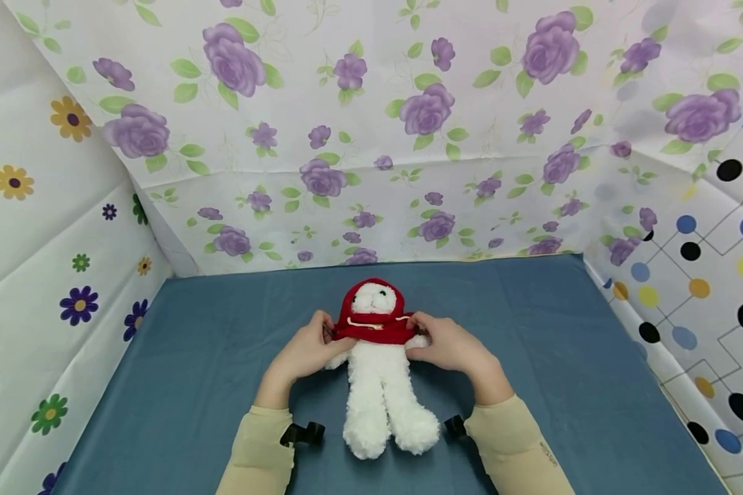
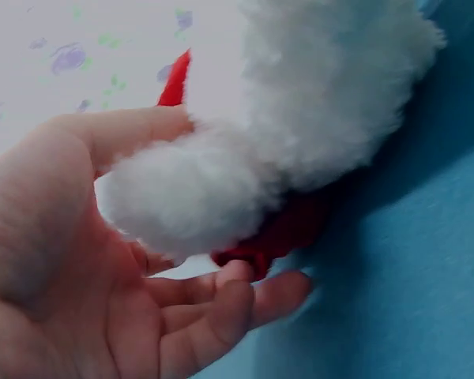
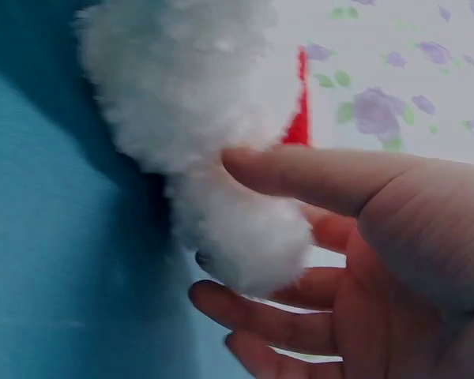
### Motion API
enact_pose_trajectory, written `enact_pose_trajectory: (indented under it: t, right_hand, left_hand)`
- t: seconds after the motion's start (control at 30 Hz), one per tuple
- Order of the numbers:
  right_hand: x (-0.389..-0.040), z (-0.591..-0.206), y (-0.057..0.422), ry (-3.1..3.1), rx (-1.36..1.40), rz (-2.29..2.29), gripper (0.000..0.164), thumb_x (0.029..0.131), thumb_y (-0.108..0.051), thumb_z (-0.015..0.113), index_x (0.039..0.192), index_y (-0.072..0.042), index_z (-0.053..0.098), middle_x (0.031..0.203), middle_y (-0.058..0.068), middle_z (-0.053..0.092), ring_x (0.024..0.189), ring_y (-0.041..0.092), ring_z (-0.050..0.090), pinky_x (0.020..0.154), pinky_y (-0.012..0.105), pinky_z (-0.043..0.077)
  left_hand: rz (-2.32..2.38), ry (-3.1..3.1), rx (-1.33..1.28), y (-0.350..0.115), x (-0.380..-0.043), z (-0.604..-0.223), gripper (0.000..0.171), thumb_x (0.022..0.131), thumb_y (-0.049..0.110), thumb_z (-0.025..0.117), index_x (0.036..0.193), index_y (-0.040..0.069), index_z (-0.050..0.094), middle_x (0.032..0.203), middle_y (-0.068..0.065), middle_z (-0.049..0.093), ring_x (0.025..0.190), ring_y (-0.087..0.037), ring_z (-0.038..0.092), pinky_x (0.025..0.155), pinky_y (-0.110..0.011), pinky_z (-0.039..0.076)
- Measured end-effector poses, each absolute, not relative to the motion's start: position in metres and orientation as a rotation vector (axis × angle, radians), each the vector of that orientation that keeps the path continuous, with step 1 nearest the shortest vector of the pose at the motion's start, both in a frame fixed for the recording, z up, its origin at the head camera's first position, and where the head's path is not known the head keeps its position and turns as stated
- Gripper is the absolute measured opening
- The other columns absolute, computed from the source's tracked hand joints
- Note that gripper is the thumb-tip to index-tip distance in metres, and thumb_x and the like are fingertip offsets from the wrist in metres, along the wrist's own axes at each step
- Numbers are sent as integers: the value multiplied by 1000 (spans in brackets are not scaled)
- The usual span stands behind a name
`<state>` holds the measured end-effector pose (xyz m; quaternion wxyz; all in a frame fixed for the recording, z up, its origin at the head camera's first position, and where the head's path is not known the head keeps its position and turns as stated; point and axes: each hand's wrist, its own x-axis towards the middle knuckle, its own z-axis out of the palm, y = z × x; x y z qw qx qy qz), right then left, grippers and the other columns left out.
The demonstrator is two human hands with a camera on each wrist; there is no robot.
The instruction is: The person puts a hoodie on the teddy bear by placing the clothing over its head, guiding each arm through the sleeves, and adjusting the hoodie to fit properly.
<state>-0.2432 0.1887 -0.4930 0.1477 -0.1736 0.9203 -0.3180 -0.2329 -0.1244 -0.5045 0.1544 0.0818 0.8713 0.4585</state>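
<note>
A white plush toy (image 1: 380,385) lies on its back on the blue cloth, head toward the far edge and legs toward me. It wears a red hooded cape (image 1: 380,333) with a pale drawstring, the hood around its face. My left hand (image 1: 309,347) grips the cape's left side, thumb in front, fingers behind beside the toy's arm (image 2: 193,197). On the opposite side, my right hand (image 1: 452,344) holds the cape's right edge, its thumb passing over the other plush arm (image 3: 241,229). In the right wrist view most of the cape is hidden behind the toy.
Blue cloth (image 1: 179,385) covers the table. A floral sheet (image 1: 371,137) hangs along the back. Patterned sheets line the left (image 1: 49,275) and right sides. Black straps (image 1: 303,433) sit at both wrists below the sleeves.
</note>
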Motion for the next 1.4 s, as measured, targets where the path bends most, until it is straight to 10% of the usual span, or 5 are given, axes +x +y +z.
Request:
enact_pose_trajectory:
  t: [0.33,0.73,1.4]
  right_hand:
    - [-242,-473,215,2593,-432,-918,58,98,-29,81,149,-12,60,128,12,69,108,26,69,86,46,60]
    - [-241,-476,214,2581,-393,-856,47,103,-33,74,145,-15,64,121,7,71,97,18,68,84,44,59]
    - [-239,-474,209,2570,-441,-837,43,106,-33,70,145,-16,64,122,7,71,97,18,68,84,43,58]
  left_hand:
    - [1254,2340,115,-133,-228,-498,68,100,69,61,81,4,72,65,-14,67,57,-28,67,66,-39,53]
    - [1592,2105,51,-129,-236,-506,63,103,59,64,111,-3,73,85,-19,76,67,-28,75,69,-39,64]
    - [1596,2057,58,-121,-233,-513,53,103,48,67,91,-4,74,81,-18,74,63,-24,73,69,-41,64]
